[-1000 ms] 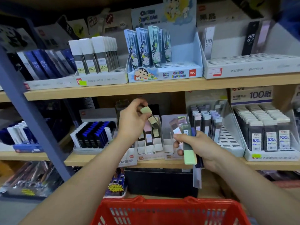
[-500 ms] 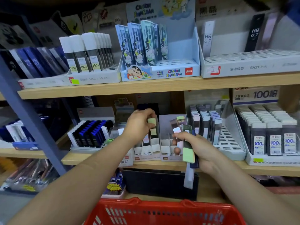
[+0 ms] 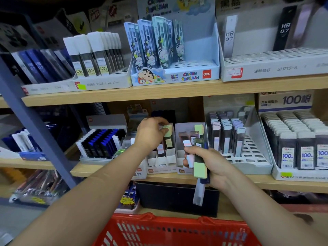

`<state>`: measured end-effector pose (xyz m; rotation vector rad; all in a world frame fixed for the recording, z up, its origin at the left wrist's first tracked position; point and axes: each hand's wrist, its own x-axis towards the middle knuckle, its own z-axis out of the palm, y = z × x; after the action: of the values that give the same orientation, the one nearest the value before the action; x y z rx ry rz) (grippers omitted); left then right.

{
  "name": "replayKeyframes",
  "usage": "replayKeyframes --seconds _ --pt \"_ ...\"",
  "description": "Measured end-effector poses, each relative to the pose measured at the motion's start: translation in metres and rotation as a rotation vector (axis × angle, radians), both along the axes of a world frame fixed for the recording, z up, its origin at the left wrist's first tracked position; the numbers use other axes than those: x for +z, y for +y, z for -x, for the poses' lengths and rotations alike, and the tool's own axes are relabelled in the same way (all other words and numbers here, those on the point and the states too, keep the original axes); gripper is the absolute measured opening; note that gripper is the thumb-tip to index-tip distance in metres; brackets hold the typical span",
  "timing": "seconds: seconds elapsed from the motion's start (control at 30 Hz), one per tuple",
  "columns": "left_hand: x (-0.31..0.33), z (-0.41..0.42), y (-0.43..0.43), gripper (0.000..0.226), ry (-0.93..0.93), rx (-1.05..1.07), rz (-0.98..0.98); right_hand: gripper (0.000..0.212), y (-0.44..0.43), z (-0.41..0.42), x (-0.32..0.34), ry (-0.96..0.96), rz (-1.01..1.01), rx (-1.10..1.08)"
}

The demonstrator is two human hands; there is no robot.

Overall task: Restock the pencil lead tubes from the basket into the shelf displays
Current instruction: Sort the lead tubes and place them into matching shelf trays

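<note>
Left hand [image 3: 150,134] pinches a green-capped lead tube [image 3: 168,130], upright, cap up, in the slotted display box [image 3: 160,170]; right hand [image 3: 213,163], just right of it, clamps a tube bundle [image 3: 200,170], green cap down.

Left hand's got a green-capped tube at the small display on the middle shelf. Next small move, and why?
Probably press the green-capped tube down into its slot and release. The left hand pinches its cap, which stands above its neighbours in the small display, and the right hand holds spare tubes to place.
</note>
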<state>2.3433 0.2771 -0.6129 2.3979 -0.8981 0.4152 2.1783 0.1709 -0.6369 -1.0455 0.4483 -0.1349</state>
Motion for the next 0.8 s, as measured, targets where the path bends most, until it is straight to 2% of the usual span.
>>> replayKeyframes --seconds 0.13,0.2,0.3,0.37,0.47,0.7,0.8 --pt "0.003 0.012 0.013 0.023 -0.017 -0.048 0.029 0.008 0.005 0.002 0.003 -0.013 -0.012 -0.008" --pt "0.010 0.024 0.019 0.021 0.012 -0.061 0.119 0.011 0.009 0.001 0.004 -0.030 0.009 0.001" --pt "0.023 0.052 0.030 0.019 0.342 -0.172 0.388 0.018 0.015 0.001 0.006 -0.057 0.060 0.036" --pt "0.024 0.070 0.038 0.017 0.586 -0.253 0.443 0.013 0.020 0.000 0.008 -0.093 0.071 0.076" --pt "0.018 0.074 0.048 0.018 0.732 -0.256 0.546 0.012 0.027 -0.001 0.010 -0.084 0.058 0.125" --pt "0.005 0.062 0.057 0.015 0.850 -0.205 0.814 0.028 0.016 -0.003 0.009 -0.048 0.106 0.136" --pt "0.006 0.058 0.063 0.020 0.891 -0.231 0.872 0.026 0.014 -0.003 0.009 -0.056 0.059 0.115"
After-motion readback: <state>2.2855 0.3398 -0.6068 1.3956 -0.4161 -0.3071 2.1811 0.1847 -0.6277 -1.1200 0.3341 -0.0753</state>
